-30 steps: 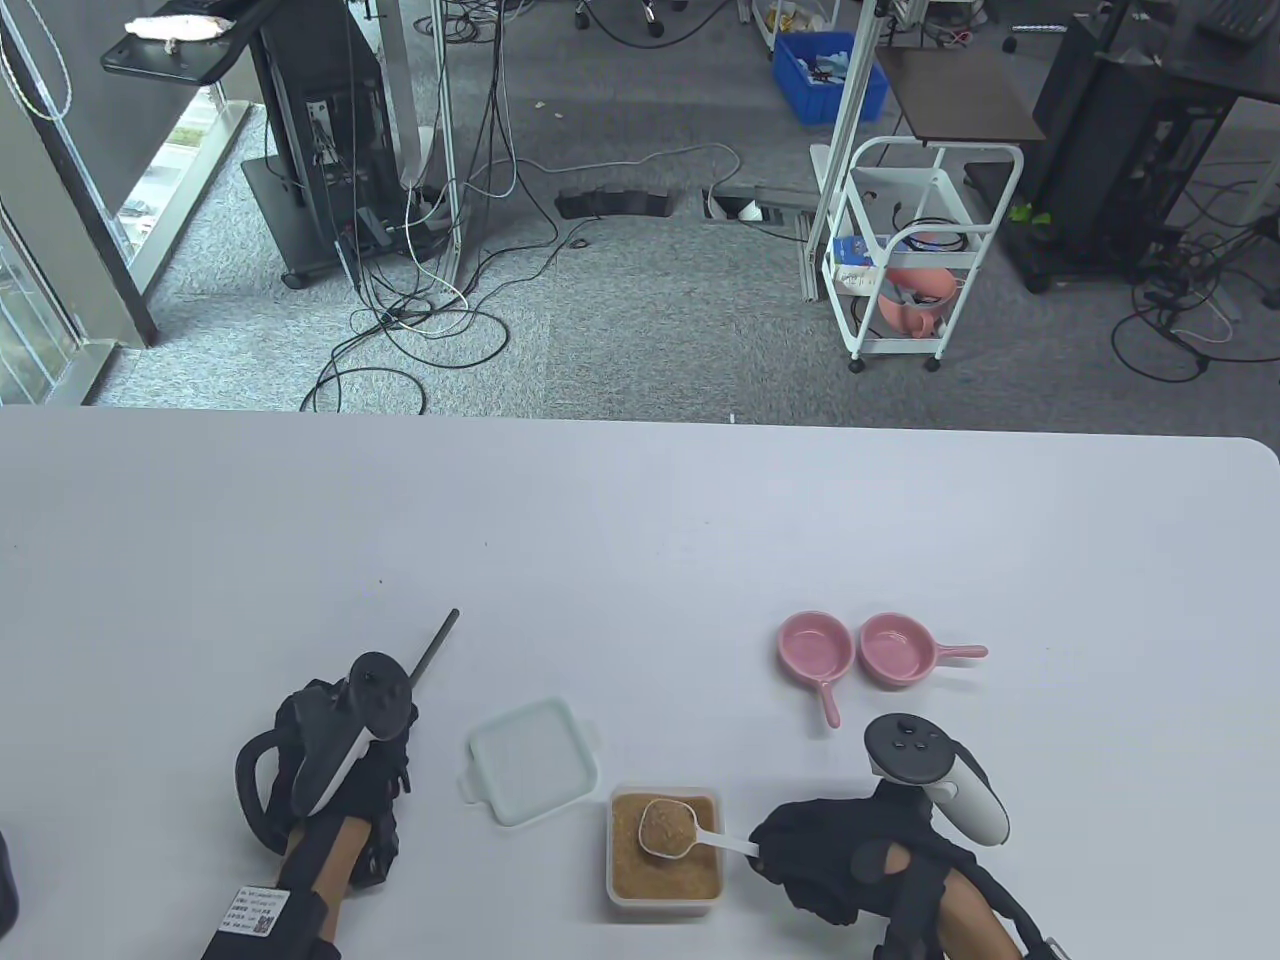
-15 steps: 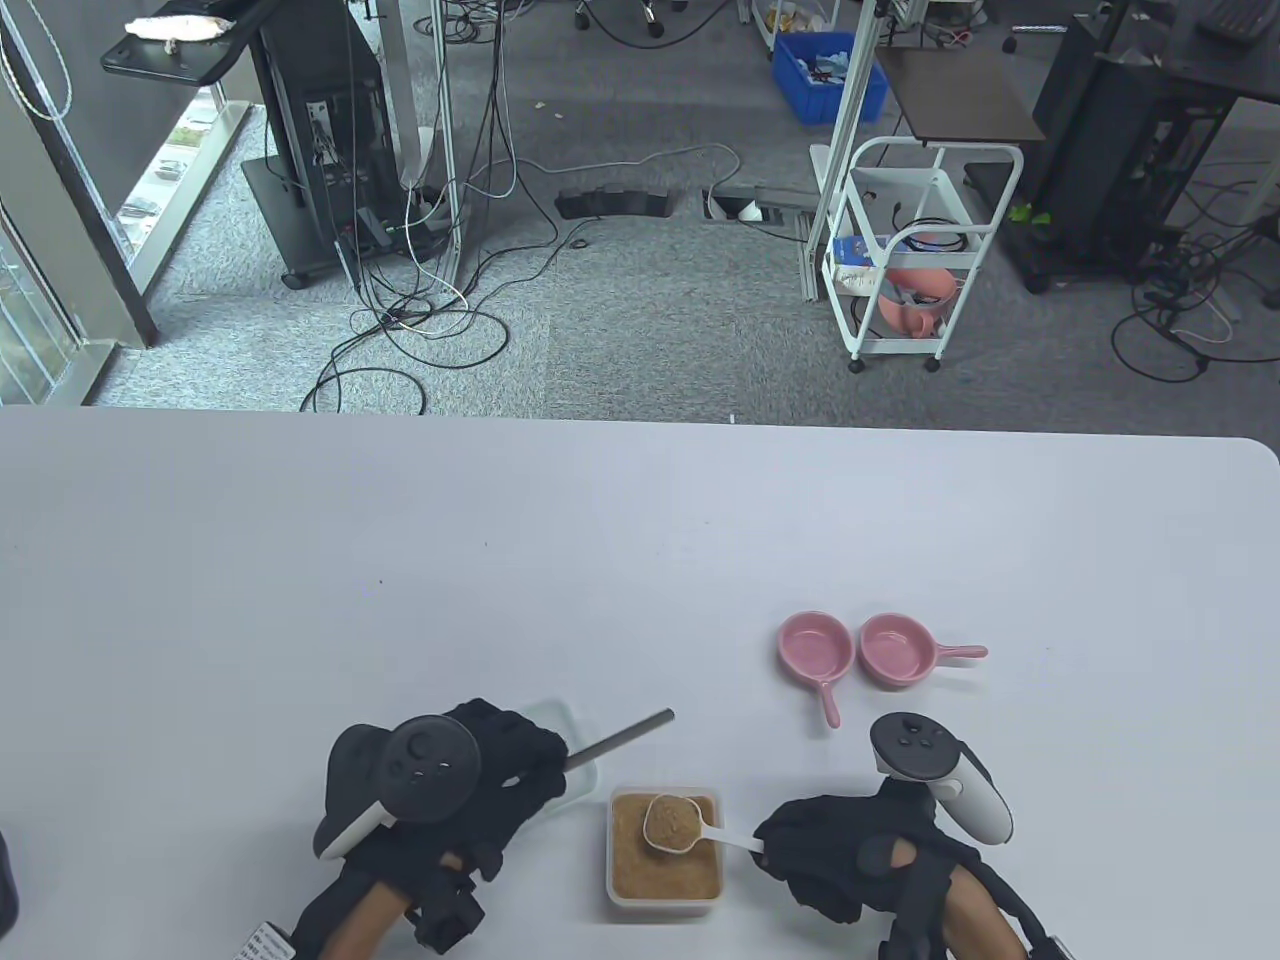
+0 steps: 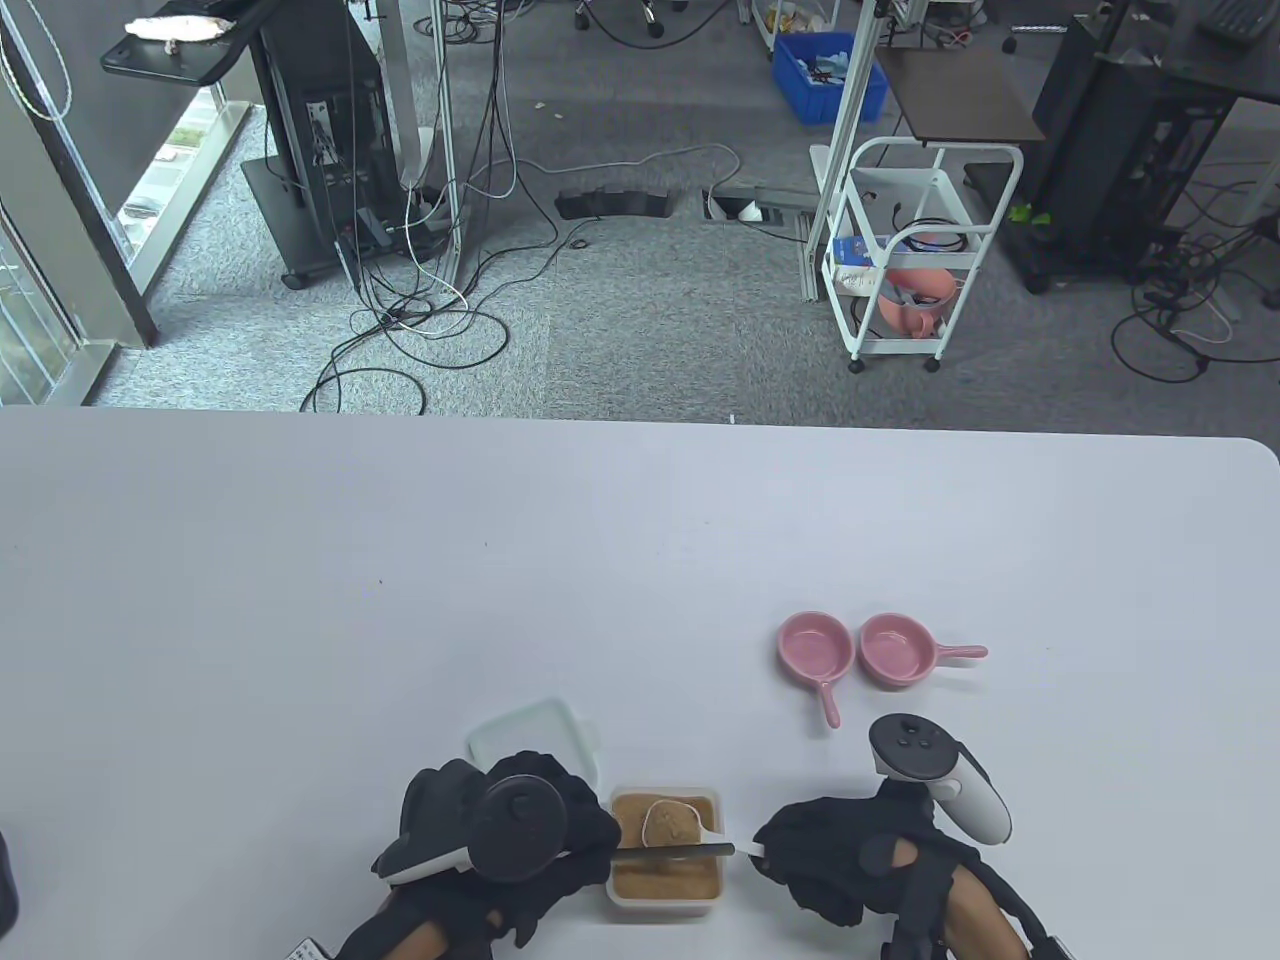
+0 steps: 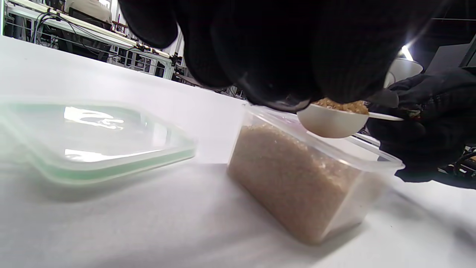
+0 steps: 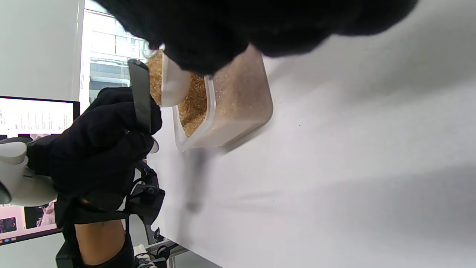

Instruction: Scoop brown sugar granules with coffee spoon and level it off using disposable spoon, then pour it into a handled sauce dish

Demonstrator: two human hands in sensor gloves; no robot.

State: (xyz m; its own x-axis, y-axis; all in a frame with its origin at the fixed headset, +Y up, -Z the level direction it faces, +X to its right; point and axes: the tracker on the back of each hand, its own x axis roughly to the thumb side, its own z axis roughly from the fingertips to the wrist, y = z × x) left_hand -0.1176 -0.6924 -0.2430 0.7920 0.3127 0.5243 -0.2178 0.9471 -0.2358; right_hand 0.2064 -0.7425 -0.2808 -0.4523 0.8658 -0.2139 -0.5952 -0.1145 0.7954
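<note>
Fingers of the right hand (image 3: 840,860) pinched the coffee spoon (image 3: 672,826), heaped with brown sugar (image 3: 640,872), above the tub (image 3: 662,900). The left hand (image 3: 520,840) gripped the dark disposable spoon (image 3: 680,851), its handle lying across the heap. Farther off stood two handled sauce dishes (image 3: 816,648).

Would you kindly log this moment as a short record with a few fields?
stage: levelling not finished, sugar heaped
right hand: holds coffee spoon over sugar container
left hand: holds disposable spoon by its bowl end, dark handle laid across the scoop
lid: off, on table left of container
sauce dishes: two pink ones, both empty, beyond the right hand
</note>
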